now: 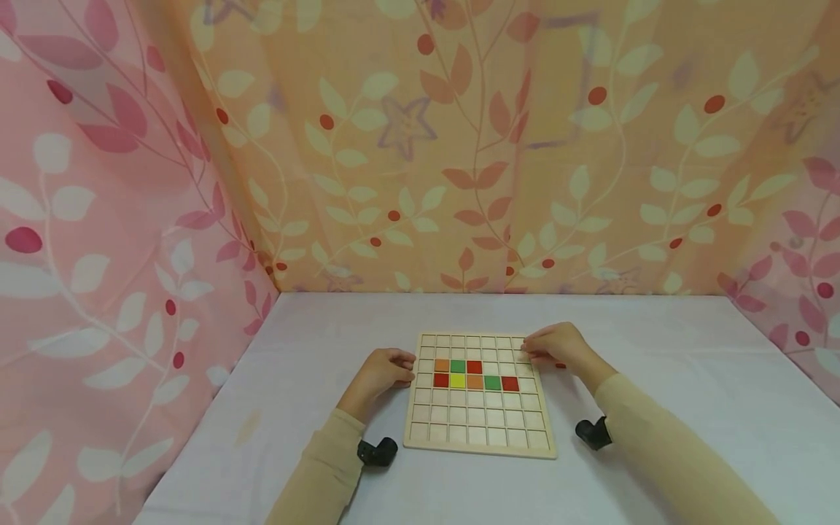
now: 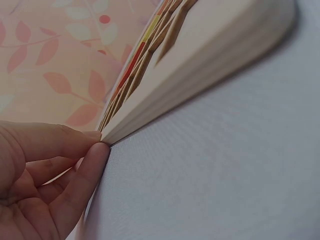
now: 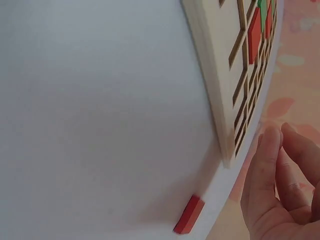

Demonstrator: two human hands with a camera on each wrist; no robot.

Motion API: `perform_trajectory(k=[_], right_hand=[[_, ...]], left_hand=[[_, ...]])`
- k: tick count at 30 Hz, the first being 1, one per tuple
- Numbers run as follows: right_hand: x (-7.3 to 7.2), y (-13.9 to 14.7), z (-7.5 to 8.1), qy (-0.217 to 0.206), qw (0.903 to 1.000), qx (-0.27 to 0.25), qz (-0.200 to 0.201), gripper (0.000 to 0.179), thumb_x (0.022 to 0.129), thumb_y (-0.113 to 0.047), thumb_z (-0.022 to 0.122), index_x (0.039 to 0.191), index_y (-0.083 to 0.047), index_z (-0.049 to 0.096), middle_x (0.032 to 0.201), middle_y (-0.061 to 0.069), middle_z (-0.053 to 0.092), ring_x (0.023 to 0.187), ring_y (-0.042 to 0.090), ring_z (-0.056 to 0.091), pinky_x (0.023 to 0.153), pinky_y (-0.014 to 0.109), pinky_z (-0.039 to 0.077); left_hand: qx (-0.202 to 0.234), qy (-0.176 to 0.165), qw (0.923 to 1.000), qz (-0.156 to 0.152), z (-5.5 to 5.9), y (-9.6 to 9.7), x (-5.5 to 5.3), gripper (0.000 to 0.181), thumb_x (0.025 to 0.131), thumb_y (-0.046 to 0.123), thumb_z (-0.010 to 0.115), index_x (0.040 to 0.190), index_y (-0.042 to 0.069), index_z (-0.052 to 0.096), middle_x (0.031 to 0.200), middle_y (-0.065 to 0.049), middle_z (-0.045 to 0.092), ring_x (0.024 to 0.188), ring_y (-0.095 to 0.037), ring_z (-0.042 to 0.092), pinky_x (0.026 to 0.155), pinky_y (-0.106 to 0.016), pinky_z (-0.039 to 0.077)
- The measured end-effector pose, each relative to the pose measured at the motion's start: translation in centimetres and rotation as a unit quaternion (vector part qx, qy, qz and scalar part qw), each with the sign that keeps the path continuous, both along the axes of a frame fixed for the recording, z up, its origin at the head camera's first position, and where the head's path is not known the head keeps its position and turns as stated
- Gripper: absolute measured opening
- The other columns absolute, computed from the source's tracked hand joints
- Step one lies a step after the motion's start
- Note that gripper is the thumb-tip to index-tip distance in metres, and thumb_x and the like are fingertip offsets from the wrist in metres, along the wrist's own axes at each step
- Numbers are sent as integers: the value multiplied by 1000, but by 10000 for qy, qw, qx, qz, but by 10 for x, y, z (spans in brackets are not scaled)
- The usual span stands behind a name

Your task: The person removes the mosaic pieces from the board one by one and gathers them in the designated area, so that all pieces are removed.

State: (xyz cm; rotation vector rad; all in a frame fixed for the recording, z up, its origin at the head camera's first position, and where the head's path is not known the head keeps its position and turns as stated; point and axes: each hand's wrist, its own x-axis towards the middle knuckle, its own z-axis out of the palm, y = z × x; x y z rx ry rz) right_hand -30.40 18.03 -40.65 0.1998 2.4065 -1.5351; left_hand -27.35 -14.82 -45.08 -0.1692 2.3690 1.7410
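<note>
A square wooden grid board point(image 1: 449, 434) lies on the table, some of its cells filled with coloured tiles. One row has orange, green and red point(image 1: 475, 367) tiles; the row just nearer adds red, yellow point(image 1: 457, 380), orange, green and red. My left hand point(image 1: 383, 372) is at the board's left edge, where its thumb and finger point(image 2: 55, 142) pinch the rim. At the far right corner is my right hand point(image 1: 558, 346), fingers loosely bent and thumb near the index fingertip, nothing visible between them. Close by that hand, a loose red tile point(image 3: 189, 215) lies on the table, mostly hidden in the head view.
A white cloth covers the table point(image 1: 315, 452). Flower-patterned curtains point(image 1: 367, 182) rise at the back and both sides. Black wrist cameras point(image 1: 378, 452) are worn on both wrists below the beige sleeves point(image 1: 321, 467).
</note>
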Motion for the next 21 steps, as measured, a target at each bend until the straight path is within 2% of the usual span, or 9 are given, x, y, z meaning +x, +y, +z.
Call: perform_trajectory(k=[7,15,21], right_hand=[[-3,-20,-1,51,9995,-224,226,30,91,-7,69,112,14,66,75,3,72,61,7,66,65,26,61],[-2,-39,0,81,9992,-97,390,27,91,-7,70,110,12,68,79,7,74,61,9,68,68,29,61],[1,-49,1,-54,9990,-19,434,26,90,-8,71,109,10,70,83,8,74,63,11,67,70,29,61]], left_hand=[[32,1,10000,-15,1,0,1,35,80,-12,70,115,-7,67,93,-9,63,73,-11,59,68,-25,59],[3,39,10000,-54,0,0,0,35,81,-12,70,115,-7,67,93,-9,65,75,-11,60,70,-27,60],[28,24,10000,-40,0,-1,-1,35,80,-13,70,114,-7,67,93,-9,64,76,-11,60,70,-26,60]])
